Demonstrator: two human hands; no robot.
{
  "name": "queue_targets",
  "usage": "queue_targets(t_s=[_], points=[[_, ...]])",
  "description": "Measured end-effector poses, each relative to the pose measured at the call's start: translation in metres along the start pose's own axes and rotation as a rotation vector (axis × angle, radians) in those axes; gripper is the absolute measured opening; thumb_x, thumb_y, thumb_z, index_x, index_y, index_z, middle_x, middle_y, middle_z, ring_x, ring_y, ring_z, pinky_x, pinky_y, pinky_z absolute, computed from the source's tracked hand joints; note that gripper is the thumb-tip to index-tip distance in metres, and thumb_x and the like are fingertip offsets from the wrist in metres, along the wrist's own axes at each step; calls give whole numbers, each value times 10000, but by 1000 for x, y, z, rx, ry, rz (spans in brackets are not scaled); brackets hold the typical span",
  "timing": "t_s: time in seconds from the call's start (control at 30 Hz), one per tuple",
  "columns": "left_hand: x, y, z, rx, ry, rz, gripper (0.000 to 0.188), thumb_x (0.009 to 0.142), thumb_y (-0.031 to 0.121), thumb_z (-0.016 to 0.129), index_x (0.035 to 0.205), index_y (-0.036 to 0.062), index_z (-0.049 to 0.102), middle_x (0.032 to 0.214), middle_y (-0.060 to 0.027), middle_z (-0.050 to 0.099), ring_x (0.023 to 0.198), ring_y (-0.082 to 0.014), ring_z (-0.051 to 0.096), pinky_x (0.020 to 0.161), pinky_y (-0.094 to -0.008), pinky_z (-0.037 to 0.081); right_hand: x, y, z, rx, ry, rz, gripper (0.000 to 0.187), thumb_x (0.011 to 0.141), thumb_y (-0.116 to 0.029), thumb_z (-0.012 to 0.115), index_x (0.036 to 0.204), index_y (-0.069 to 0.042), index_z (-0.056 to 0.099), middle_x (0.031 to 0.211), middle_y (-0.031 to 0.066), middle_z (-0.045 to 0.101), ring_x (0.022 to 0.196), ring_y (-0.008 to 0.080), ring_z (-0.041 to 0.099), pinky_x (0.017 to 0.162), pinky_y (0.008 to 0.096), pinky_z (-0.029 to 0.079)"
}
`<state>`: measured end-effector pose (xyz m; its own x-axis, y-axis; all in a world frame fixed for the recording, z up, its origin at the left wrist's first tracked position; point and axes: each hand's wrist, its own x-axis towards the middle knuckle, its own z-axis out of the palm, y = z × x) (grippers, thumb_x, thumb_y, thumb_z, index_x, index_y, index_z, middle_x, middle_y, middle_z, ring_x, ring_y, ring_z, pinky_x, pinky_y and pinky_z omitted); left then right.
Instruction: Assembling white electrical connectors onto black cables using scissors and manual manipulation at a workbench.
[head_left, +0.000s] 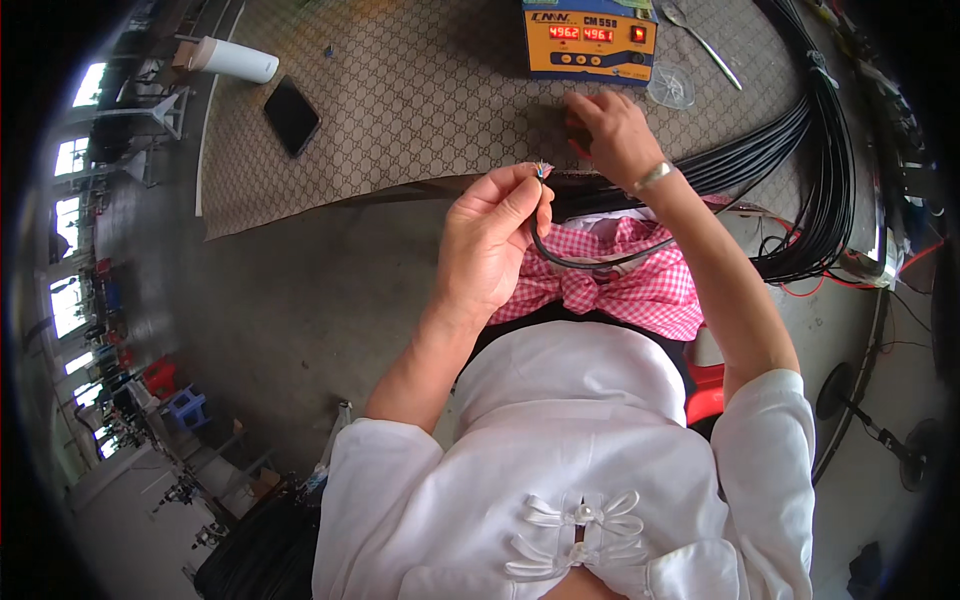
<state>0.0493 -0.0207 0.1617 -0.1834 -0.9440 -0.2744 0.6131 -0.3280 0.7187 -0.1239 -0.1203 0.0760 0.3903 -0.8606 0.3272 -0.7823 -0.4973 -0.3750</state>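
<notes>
My left hand [490,235] is closed in a pinch around the end of a black cable [575,264]. Short, thin coloured wires [542,170] fan out of the cable's stripped tip, just above my thumb and fingers. From there the cable curves down and to the right, across my lap and under my right forearm. My right hand [615,135] is over the near edge of the table, below an orange box [590,50] with red digital displays. Its fingers are bent and apart, with nothing visible between them.
A patterned cloth covers the table [430,90]. On it lie a black phone [292,116], a white tumbler [235,60], a small clear dish [671,86] and a metal spoon-like tool [705,45]. A thick bundle of black cables [825,170] hangs over the right side.
</notes>
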Motion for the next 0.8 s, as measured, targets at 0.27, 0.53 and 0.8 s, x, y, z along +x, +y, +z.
queue_targets(t_s=[0.27, 0.53, 0.8], points=[[3, -2, -2, -6, 58, -16, 175, 862, 85, 521, 1007, -5, 561, 813, -60, 553, 703, -124, 503, 646, -243, 419, -35, -45, -75, 1394, -316, 474, 478, 856, -412, 505, 1020, 37, 525, 628, 59, 559, 545, 102, 533, 489, 212, 417], [5, -5, -4, -16, 51, -39, 184, 859, 78, 525, 1021, -2, 559, 821, -52, 566, 720, -115, 515, 672, -236, 431, -47, -80, -103, 1450, -533, 424, 451, 816, -423, 574, 962, 3, 544, 673, -8, 483, 570, 56, 437, 501, 195, 366], [3, -6, -3, -11, 65, -23, 185, 856, 61, 527, 1019, -20, 558, 819, -54, 572, 707, -103, 505, 671, -221, 432, -44, -85, -102, 1432, -524, 538, 465, 787, -425, 614, 955, 5, 556, 660, -23, 468, 555, 42, 397, 487, 186, 328]])
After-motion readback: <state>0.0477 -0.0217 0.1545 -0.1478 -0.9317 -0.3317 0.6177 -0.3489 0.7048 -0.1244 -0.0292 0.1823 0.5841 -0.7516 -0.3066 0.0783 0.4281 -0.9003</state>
